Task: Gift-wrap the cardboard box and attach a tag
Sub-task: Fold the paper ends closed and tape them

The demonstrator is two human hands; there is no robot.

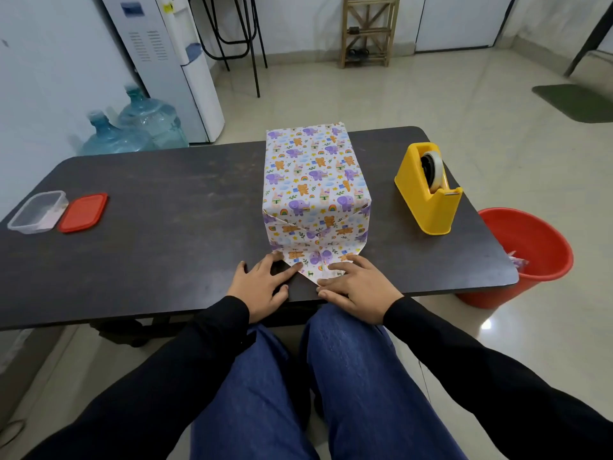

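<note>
You're pressing your flat right hand [360, 290] on the wrapped box's [315, 180] paper flap [308, 260]; left hand [262, 287] lying spread alongside, at the table's [159, 293] near edge.

The box [315, 180], wrapped in white animal-print paper, stands mid-counter; its near end's side flaps are folded in, and a pointed bottom flap [310, 260] lies flat.

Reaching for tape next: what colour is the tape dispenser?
The tape dispenser is yellow; the head view shows it best.
</note>
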